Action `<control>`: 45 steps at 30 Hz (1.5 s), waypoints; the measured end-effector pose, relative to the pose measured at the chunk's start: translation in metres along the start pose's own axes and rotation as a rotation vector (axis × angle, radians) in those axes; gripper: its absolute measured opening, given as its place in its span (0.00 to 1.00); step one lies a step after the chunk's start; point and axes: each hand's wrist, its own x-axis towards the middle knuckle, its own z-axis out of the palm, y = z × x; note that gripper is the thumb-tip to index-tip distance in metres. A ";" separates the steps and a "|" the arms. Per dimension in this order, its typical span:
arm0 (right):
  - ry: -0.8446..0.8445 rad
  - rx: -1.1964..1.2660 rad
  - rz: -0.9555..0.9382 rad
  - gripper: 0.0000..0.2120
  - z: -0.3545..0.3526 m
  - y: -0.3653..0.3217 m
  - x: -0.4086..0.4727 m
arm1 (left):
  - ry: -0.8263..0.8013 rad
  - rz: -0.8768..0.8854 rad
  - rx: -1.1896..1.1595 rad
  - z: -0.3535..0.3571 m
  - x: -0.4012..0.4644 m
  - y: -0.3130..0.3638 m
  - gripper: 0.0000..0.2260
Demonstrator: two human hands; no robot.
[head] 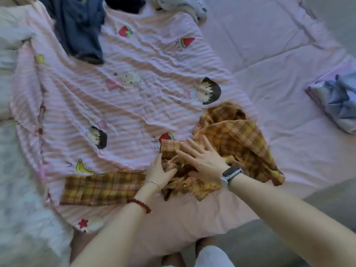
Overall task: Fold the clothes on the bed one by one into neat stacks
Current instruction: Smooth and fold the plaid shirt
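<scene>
A yellow and brown plaid shirt (237,139) lies crumpled on the bed near its front edge, one sleeve (100,187) stretched out flat to the left. My left hand (159,172) grips a bunch of the plaid cloth near the sleeve's root. My right hand (202,158) lies flat with spread fingers on the shirt's middle, pressing it down. A dark blue garment (81,29) lies unfolded at the back left, with another dark piece (125,3) and a pale garment (185,4) beyond it. A folded blue-grey stack (335,101) sits at the right.
A pink striped blanket (119,93) with cartoon prints covers the bed's middle, over a pink sheet (269,60). A white fluffy cover (17,189) lies along the left. The bed's front edge runs just below my forearms, with grey floor (269,237) beneath.
</scene>
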 end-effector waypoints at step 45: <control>0.379 1.199 0.487 0.10 -0.276 -0.002 -0.129 | -0.132 0.968 0.092 -0.120 -0.086 0.199 0.30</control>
